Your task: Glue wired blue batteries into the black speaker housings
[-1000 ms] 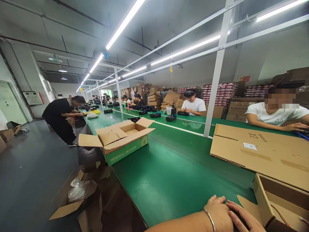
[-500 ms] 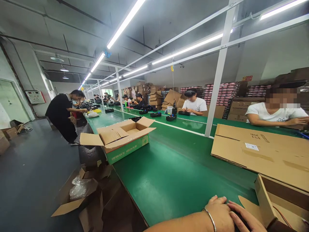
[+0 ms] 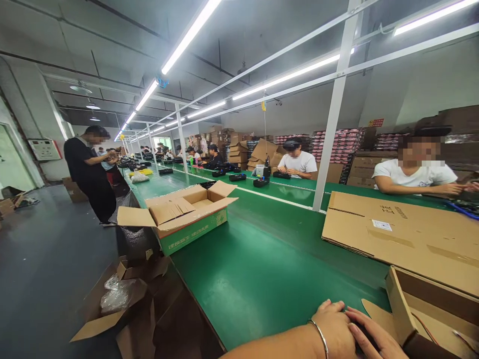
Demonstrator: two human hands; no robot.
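At the bottom right, my left hand (image 3: 334, 326), with a silver bracelet at the wrist, rests on the green table (image 3: 262, 279), its fingers bent. My right hand (image 3: 374, 334) lies against it with the fingers stretched out, partly cut off by the frame's bottom edge. Nothing shows in my right hand; the inside of my left hand is hidden. Just right of my hands is a small open cardboard box (image 3: 402, 309) with thin wires inside. A green and brown open carton (image 3: 196, 232) stands farther up the table.
Flattened cardboard (image 3: 407, 229) lies at the right, near a white post (image 3: 331, 119). Across the table sit people in white shirts (image 3: 297, 163). A person in black (image 3: 90, 169) stands at the left. Open boxes with plastic wrap (image 3: 116, 294) are below the table's left edge.
The person in black has straightened up and raised their hands. The whole view has shifted slightly, so things appear a little farther left. My hands stay together on the table.
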